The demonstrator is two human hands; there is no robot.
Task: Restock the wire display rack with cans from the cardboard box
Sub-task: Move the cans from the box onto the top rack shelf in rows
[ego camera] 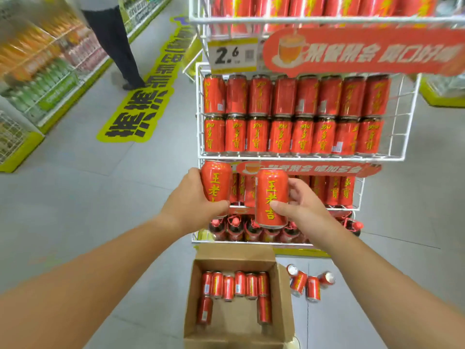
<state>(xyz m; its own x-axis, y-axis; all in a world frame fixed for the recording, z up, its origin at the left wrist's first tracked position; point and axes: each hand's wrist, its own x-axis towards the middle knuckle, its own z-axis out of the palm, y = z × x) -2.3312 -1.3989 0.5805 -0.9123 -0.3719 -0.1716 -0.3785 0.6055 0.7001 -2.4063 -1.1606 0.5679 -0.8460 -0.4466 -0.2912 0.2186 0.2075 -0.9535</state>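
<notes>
The left arm was stretched forward and upward from the lower left corner, bare to the wrist. The left hand was wrapped round a red can, with the thumb laid across the lower front and the fingers curled out of sight behind it. This can was held upright at the left end of the third tier of the white wire display rack.

Just to its right, and apart from it, a second red can was held upright and slightly lower. It was gripped by the right hand, with the thumb pressed on the front lettering and the fingers curled round the can's right side. The right arm was extended from the lower right corner, so that both forearms converged on the rack.

Behind the hands, the third tier was seen to be partly stocked with red cans. The tier above was filled with two stacked rows of eight cans each. A price tag and a red banner were fixed above that tier. Dark bottles with red caps were ranged on the bottom tier.

The open cardboard box was set on the floor directly in front of the rack. A row of six cans was kept along its far side, with two more nearer, one by each side wall. Four loose cans were scattered on the floor just right of the box.
</notes>
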